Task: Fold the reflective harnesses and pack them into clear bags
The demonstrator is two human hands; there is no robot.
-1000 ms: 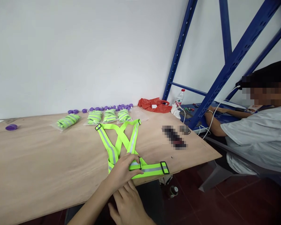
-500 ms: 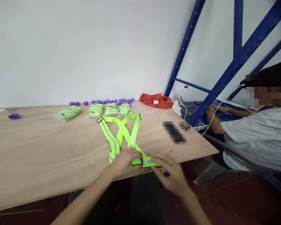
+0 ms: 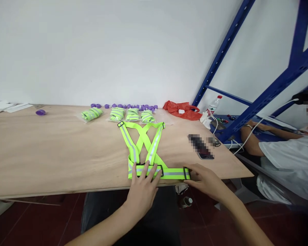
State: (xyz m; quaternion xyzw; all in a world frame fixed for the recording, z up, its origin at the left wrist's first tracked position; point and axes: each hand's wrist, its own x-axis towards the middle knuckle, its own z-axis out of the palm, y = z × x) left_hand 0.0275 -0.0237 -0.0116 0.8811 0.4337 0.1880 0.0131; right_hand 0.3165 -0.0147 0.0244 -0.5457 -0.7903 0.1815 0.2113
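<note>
A neon-yellow reflective vest point(image 3: 155, 145) of crossed straps with grey stripes and black buckles lies spread on the wooden table point(image 3: 53, 153). My left hand point(image 3: 143, 188) rests on its waist band with fingers spread flat, near a black buckle. At the right end of the band, my right hand point(image 3: 206, 179) pinches the strap by another black buckle point(image 3: 187, 173), thumb below and fingers above. That strap end stretches out to the right along the table's front edge.
Several bagged vests point(image 3: 117, 113) lie behind, before a row of purple rolls point(image 3: 133, 106). A red plastic bag point(image 3: 182, 110), a phone point(image 3: 205, 155) and a water bottle point(image 3: 215, 104) are to the right. Beside a blue metal rack point(image 3: 224, 51) sits a person in a white shirt point(image 3: 292, 153).
My left hand has opened from its grip and now lies flat on the waist band. My right hand has moved to the strap's right end, pulling it straight. The view has shifted left.
</note>
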